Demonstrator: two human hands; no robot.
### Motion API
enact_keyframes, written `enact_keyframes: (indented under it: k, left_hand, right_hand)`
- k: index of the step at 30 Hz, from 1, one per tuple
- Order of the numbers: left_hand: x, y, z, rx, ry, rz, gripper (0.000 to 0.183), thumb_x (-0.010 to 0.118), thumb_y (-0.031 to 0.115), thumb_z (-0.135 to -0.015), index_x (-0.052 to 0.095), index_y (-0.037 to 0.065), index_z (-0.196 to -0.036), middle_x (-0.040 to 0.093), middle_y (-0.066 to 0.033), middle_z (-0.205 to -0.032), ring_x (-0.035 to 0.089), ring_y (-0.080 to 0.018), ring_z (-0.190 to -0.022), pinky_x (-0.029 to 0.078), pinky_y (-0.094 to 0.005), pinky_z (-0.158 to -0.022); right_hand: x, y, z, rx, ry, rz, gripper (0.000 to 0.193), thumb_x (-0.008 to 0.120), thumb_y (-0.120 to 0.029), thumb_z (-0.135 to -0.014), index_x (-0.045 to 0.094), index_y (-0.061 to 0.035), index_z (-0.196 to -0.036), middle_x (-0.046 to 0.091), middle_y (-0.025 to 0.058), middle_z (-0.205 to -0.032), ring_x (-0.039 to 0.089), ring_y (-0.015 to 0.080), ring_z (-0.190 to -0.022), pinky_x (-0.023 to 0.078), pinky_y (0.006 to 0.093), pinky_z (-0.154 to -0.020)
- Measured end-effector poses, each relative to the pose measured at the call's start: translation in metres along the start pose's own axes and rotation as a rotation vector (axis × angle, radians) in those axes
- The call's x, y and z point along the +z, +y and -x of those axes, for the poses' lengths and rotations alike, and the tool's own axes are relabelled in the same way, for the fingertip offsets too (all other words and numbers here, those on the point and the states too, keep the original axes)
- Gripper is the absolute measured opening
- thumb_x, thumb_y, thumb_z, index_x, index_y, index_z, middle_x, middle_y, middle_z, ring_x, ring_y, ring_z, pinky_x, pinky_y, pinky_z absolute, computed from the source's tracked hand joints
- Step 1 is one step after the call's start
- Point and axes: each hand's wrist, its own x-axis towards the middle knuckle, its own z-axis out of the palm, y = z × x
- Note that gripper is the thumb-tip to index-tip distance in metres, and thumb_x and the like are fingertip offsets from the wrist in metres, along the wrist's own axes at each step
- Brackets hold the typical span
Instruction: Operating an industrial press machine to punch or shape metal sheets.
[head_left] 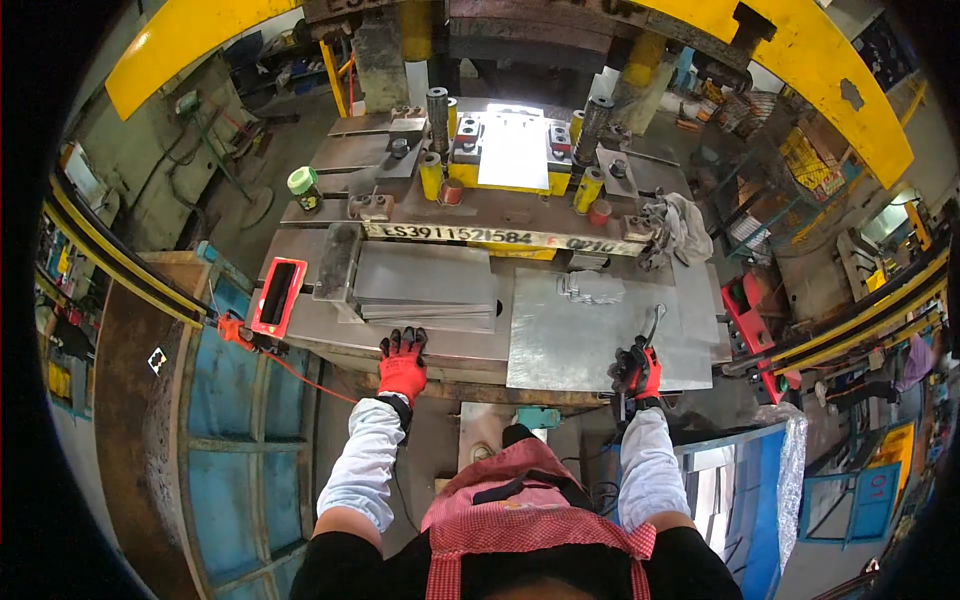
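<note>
My left hand [402,364], in a red glove with dark fingertips, rests at the front edge of the press bed, its fingers extended. Just beyond it lies a stack of grey metal sheets [425,275] against an upright steel block [340,262]. My right hand [638,372], gloved alike, is closed around a hand tool [656,322] with a thin, shiny, rounded end; its exact kind is unclear. Beneath that hand is a wide flat metal plate [560,345] with a small crumpled cloth [590,288] on it. A bright metal sheet [514,150] lies across the yellow die further back.
Guide posts [438,120] and yellow cylinders [430,176] flank the die. A red-framed tray [278,297] and a green-lidded jar [303,187] are at left; a grey rag [682,228] is at right. Yellow-black bars [130,262] run along the sides. A blue frame [222,375] stands lower left.
</note>
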Motion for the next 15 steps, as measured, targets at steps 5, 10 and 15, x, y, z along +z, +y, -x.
enact_keyframes:
  k: [5, 10, 15]
  left_hand:
    - [0.002, -0.005, 0.002, 0.012, 0.033, 0.061, 0.056, 0.052, 0.021, -0.075, 0.039, 0.019, -0.13, 0.039, -0.0106, -0.133, 0.03, -0.0351, -0.127, 0.018, -0.0506, -0.105]
    - [0.001, -0.005, -0.002, -0.007, -0.07, 0.006, 0.057, 0.055, 0.024, -0.075, 0.04, 0.02, -0.13, 0.038, -0.0095, -0.135, 0.028, -0.0337, -0.128, 0.017, -0.0498, -0.105]
    - [0.007, -0.01, -0.001, -0.044, -0.098, -0.008, 0.06, 0.057, 0.029, -0.075, 0.037, 0.021, -0.131, 0.032, -0.0061, -0.139, 0.023, -0.0307, -0.131, 0.014, -0.0484, -0.107]
  right_hand:
    - [0.01, -0.002, 0.008, 0.001, 0.027, 0.112, 0.03, 0.061, -0.023, -0.079, 0.044, -0.0221, -0.104, 0.054, 0.0122, -0.079, 0.047, 0.0245, -0.05, 0.038, 0.0409, -0.043]
    - [0.013, -0.004, 0.012, 0.038, 0.055, 0.084, 0.037, 0.06, -0.023, -0.079, 0.042, -0.025, -0.112, 0.057, 0.0112, -0.078, 0.054, 0.028, -0.048, 0.038, 0.0375, -0.034]
    - [0.04, -0.01, 0.029, 0.052, 0.103, 0.067, 0.031, 0.059, -0.02, -0.08, 0.044, -0.0218, -0.106, 0.054, 0.0109, -0.072, 0.05, 0.0233, -0.048, 0.037, 0.0351, -0.037]
